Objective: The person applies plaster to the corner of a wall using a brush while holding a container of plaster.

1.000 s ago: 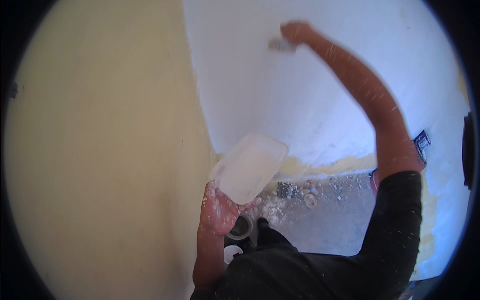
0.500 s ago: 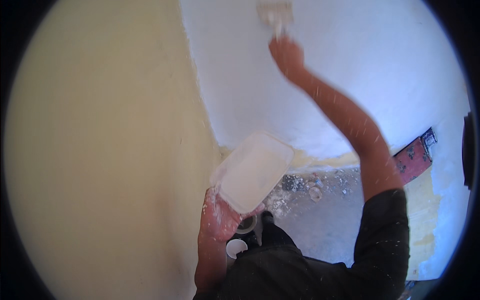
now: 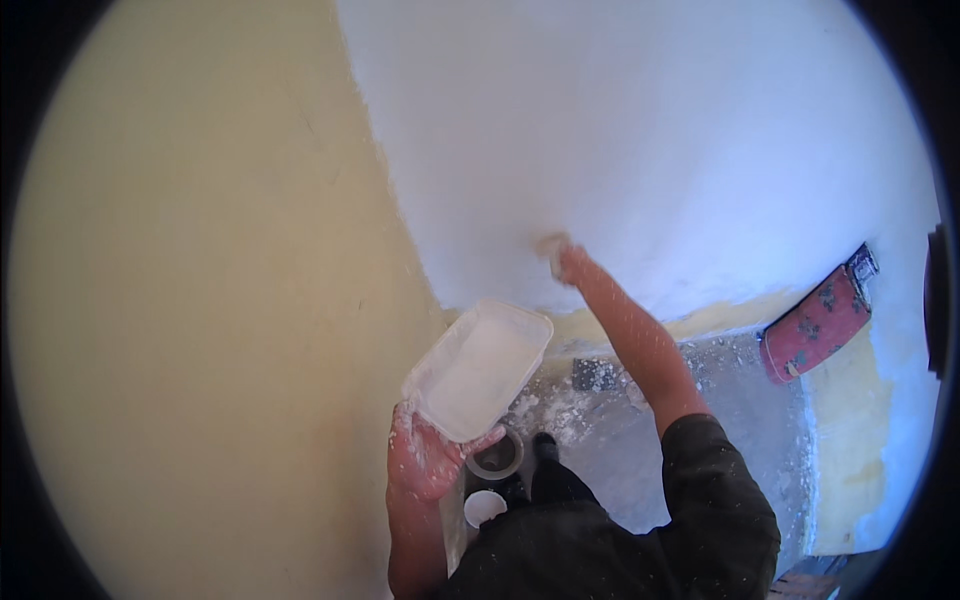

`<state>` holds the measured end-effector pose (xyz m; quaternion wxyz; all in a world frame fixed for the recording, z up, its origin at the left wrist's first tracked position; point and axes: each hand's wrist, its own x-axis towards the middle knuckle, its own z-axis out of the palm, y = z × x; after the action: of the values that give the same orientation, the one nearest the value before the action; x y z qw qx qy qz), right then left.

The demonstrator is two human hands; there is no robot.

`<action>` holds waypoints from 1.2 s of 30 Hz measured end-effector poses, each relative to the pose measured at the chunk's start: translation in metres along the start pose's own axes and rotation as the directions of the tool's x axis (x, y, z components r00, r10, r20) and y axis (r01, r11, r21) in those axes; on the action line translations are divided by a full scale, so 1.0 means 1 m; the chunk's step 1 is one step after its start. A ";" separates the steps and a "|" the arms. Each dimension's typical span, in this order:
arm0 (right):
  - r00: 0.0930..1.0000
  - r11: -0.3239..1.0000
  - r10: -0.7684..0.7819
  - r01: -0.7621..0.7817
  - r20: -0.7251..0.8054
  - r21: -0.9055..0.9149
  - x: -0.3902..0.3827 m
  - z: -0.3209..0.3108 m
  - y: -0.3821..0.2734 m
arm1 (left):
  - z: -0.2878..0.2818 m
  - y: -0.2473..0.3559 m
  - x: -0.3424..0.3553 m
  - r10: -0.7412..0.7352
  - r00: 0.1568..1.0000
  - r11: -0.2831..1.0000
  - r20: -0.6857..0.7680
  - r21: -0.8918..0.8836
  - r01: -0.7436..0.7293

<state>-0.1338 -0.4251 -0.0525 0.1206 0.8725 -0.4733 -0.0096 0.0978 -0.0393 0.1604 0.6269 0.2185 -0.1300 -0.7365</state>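
Observation:
My left hand (image 3: 428,457), speckled with white, grips the lower end of a shallow white plastic tray (image 3: 480,370). A whitish coating covers the inside of the tray. Farther forward, my right hand (image 3: 572,264) is closed round the handle of a paintbrush (image 3: 552,243), its bristle end blurred by motion and close to the white-painted wall (image 3: 620,120). Whether the bristles touch the wall I cannot tell. Along the left, a yellow wall (image 3: 200,280) meets the white one at an uneven edge.
Below the tray stand a round bucket (image 3: 518,458) and a small white container (image 3: 484,507), close to my feet. White spatter covers parts of the grey floor (image 3: 640,480). A red patterned object (image 3: 820,325) leans at the right wall. A yellow strip runs along the white wall's foot.
My right hand has brought the brush down from high on the white wall to much nearer the tray. The tray has shifted slightly down and left in view.

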 end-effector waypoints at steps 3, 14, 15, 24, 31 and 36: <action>0.990 0.994 -0.008 0.023 -0.140 0.107 0.036 -0.125 0.060 | 0.011 -0.005 0.009 -0.010 0.997 1.000 0.076 0.004 0.009; 0.879 -0.440 0.400 0.431 -0.258 0.788 0.073 -0.450 0.066 | 0.028 0.001 0.010 0.008 0.992 1.000 0.123 0.018 -0.010; 0.837 -0.415 0.462 0.498 -0.295 0.761 0.080 -0.459 0.050 | 0.026 0.005 0.000 0.036 0.995 0.999 0.091 0.024 -0.038; 0.868 -0.409 0.360 0.476 -0.341 0.779 0.072 -0.117 -0.028 | -0.019 -0.007 -0.009 -0.013 0.998 0.994 -0.069 -0.108 0.006; 0.719 -0.676 0.235 -0.362 0.654 0.642 -0.053 0.134 -0.122 | -0.014 -0.014 -0.003 0.036 0.959 0.997 -0.281 0.078 -0.015; 0.614 -0.608 0.161 -0.555 0.773 0.568 -0.026 0.152 -0.103 | -0.020 -0.010 -0.003 0.039 0.976 0.994 -0.215 0.113 -0.015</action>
<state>-0.0829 -0.3803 -0.2253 -0.6941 0.2656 -0.5915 0.3127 0.0991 -0.0333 0.1388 0.6341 0.3301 -0.1043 -0.6914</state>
